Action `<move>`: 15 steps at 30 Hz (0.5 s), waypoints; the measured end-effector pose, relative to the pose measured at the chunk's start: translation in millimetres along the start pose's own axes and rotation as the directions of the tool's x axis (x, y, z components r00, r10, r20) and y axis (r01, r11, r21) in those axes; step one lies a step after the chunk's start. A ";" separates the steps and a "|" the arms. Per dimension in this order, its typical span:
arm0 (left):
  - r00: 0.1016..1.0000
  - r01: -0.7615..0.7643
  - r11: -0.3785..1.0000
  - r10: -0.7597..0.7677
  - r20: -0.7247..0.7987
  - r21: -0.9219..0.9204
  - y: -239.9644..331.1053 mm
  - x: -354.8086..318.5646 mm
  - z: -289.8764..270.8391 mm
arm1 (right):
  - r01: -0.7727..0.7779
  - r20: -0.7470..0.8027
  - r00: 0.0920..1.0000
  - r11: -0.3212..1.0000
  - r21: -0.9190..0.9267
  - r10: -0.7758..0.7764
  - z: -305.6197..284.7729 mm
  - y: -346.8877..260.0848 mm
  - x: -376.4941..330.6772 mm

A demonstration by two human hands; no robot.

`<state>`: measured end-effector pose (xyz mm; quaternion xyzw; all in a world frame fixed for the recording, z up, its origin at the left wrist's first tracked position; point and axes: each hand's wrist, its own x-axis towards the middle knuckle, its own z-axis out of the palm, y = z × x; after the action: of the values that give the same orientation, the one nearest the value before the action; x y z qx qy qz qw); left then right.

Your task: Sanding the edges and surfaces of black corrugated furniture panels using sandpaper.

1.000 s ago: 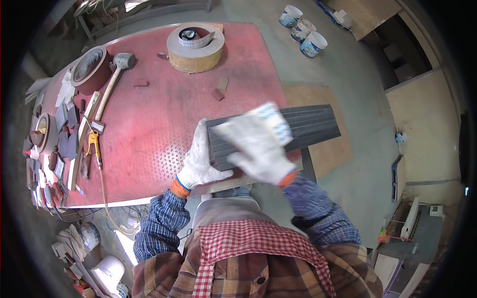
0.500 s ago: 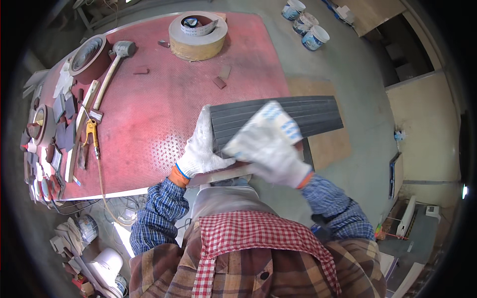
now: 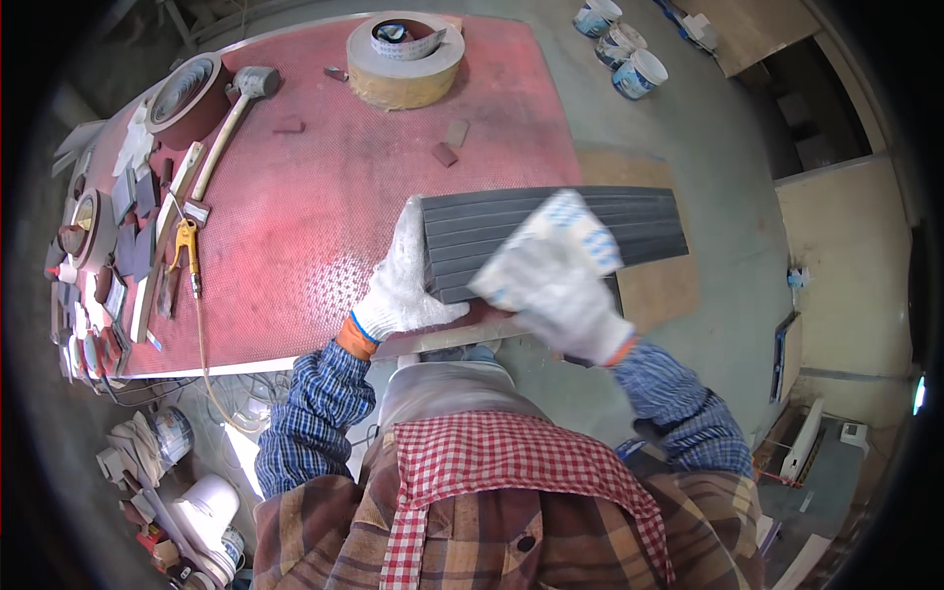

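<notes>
A dark grey panel with long parallel grooves [image 3: 644,221] lies across the front right part of the red table [image 3: 295,216], its right end reaching past the table's edge. My left hand [image 3: 401,290], in a white knit glove, is closed around the panel's left end, thumb along the near edge. In my gloved right hand [image 3: 580,315] is a sheet of sandpaper [image 3: 560,231], with its white, blue-printed back facing up. The sheet lies over the middle of the panel and hides part of the grooves. Motion blurs this hand, and its fingertips are partly hidden.
A wide abrasive roll [image 3: 405,84] stands at the back of the table. A mallet [image 3: 231,128], a yellow air gun [image 3: 185,241] with its hose, and several sanding blocks [image 3: 125,246] crowd the left side. Several buckets [image 3: 639,74] stand on the floor at the far right.
My right hand has slid the sandpaper rightward along the panel. My left hand keeps its hold on the left end. The whole view has shifted slightly.
</notes>
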<state>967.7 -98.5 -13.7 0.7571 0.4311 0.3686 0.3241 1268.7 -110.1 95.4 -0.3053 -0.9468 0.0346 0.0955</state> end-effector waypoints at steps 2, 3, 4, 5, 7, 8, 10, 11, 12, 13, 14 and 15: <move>0.999 0.008 1.000 -0.009 -0.035 -0.016 3.7 -1.1 0.8 | -0.169 0.005 0.985 0.972 -0.162 0.172 -31.0 25.7 -34.3; 0.999 0.032 0.999 -0.033 -0.031 -0.034 4.8 -1.8 1.5 | -0.267 -0.074 0.964 0.943 -0.201 0.257 -37.2 28.7 -43.0; 0.999 0.032 0.998 -0.034 -0.037 -0.047 5.2 -1.8 2.1 | -0.301 0.014 0.951 0.934 -0.193 0.309 -38.2 25.0 -44.4; 0.999 -0.004 0.999 0.002 -0.051 -0.049 4.5 -1.4 2.6 | -0.313 0.029 0.947 0.937 -0.157 0.321 -32.6 17.4 -39.5; 0.997 -0.043 0.991 0.052 -0.065 0.129 -0.3 -1.2 2.9 | -0.107 -0.225 0.966 0.989 0.101 0.128 -3.3 -13.3 -4.2; 0.992 -0.096 0.973 0.112 -0.064 0.208 -4.4 2.1 6.1 | -0.140 -0.143 0.978 0.986 0.095 0.152 13.0 -35.1 9.5; 1.000 -0.009 0.987 0.012 0.017 -0.161 -12.8 3.1 6.7 | -0.075 -0.225 0.967 0.976 0.204 0.121 46.1 -60.5 47.1; 0.998 0.018 0.983 -0.006 0.067 -0.182 -15.7 3.0 6.9 | -0.010 -0.247 0.968 0.996 0.091 0.032 50.9 -64.1 53.4; 0.985 -0.066 0.996 0.075 0.154 -0.063 -18.7 4.9 6.7 | -0.060 -0.283 0.954 0.988 0.142 0.099 51.8 -64.3 52.0; 0.984 -0.033 0.998 0.040 0.174 -0.047 -20.5 4.8 6.0 | -0.080 -0.252 0.960 0.985 0.155 0.118 45.8 -56.4 41.8; 0.995 0.036 0.994 -0.025 0.101 -0.102 -18.9 -0.5 6.8 | -0.074 -0.207 0.972 0.984 0.165 0.107 37.1 -45.4 28.9; 0.998 0.064 0.984 -0.060 0.029 -0.169 -18.0 -3.3 6.5 | -0.119 -0.218 0.965 0.984 0.130 0.146 22.5 -28.8 6.1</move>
<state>964.5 -95.0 -32.5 0.7172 0.4177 0.3848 0.4037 1242.9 -130.1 77.9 -0.3639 -0.9036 0.0610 0.2177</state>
